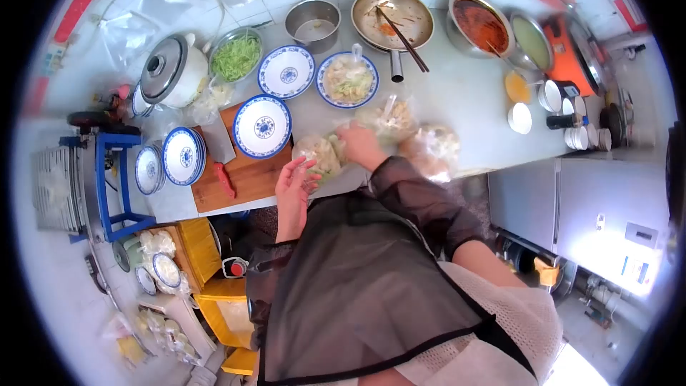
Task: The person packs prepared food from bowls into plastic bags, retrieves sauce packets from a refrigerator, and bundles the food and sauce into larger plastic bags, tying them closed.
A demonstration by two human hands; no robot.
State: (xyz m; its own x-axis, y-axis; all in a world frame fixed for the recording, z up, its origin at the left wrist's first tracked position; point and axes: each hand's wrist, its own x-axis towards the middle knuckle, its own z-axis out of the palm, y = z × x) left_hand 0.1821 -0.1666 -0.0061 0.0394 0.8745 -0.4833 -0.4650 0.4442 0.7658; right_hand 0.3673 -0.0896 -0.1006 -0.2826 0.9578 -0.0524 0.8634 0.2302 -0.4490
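Note:
A clear plastic bag with pale food and shredded greens (326, 162) lies at the front edge of the counter. My right hand (361, 146) reaches over its right side with fingers bent down onto it; the fingertips are partly hidden. At the bag's left edge, my left hand (291, 189) is raised, palm towards the bag and fingers apart. Another clear bag of food (393, 118) sits just beyond my right hand, and a third filled bag (432, 146) is right of it. Behind them stands a blue-rimmed plate of food (348, 80) with a clear-handled utensil in it.
Left of my hands, a wooden board (207, 196) carries a cleaver (218, 141), a red-handled knife (224, 180) and a patterned plate (262, 126). Plate stacks (184, 156) stand beyond. At the back are shredded greens (236, 57), a pan with chopsticks (391, 18) and red sauce (480, 25).

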